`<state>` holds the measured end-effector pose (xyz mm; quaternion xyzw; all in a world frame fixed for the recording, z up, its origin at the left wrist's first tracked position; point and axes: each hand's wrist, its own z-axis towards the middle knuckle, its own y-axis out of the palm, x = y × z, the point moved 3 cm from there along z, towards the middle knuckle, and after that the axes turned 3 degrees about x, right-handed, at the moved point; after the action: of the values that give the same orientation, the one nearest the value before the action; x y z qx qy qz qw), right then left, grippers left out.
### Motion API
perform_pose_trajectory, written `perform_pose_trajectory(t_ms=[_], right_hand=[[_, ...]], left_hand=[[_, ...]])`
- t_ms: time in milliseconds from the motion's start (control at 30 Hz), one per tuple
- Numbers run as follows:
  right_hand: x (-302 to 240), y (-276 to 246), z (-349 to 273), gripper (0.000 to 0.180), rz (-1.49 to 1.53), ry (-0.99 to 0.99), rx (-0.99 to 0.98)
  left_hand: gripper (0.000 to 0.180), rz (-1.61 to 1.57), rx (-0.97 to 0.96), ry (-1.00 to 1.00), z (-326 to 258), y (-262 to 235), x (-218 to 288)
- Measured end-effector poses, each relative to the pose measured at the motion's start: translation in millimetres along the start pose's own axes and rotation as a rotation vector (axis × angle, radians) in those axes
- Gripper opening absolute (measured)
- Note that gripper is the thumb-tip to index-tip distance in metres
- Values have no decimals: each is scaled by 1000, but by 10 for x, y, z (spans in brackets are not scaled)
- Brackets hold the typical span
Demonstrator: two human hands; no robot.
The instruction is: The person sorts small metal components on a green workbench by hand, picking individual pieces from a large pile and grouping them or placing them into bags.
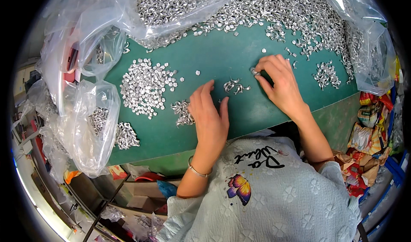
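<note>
My right hand is above the green tabletop with its thumb and fingers pinched on a small silvery metal piece. To its left, my left hand rests low over the table, thumb and fingers apart, holding nothing I can see. A small pile of curved metal pieces lies against the outer side of that hand, partly hidden by it. Between the hands sits a little cluster of curved, hook-like metal pieces. A wide heap of small flower-shaped metal pieces spreads further left, with one stray flower piece nearby.
Along the far edge of the green table runs a large mound of curved metal pieces. Clear plastic bags stand at left, another bag at right. A separate small pile lies right of my right hand. Colourful packets sit beyond the table's right end.
</note>
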<state>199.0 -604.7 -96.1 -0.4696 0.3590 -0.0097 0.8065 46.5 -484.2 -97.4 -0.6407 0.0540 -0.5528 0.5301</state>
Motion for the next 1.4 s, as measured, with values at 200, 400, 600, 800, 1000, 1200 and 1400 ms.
perform_pose_trajectory(t_ms=[200,400,600,800,1000,1200,1400], right_hand=[[126,0,-13,16,205,116,102],[51,-111,-44,20,-1,82,53],[26,-53,-136,25,-45,40,-27],[-44,24,-138,18,183,100,50],[-30,52,52,12,-90,-78,7],[71,-101,43,10,-90,-92,29],[208,-174,92,8,71,4,137]], left_hand=[[56,-50,33,-40,-25,10,-34],[54,-10,-21,-35,-23,45,-15],[52,-28,-94,-28,33,74,40],[53,46,-68,133,92,155,190],[41,39,-62,183,123,385,247],[30,80,-49,164,70,292,223],[46,107,-66,102,-8,119,153]])
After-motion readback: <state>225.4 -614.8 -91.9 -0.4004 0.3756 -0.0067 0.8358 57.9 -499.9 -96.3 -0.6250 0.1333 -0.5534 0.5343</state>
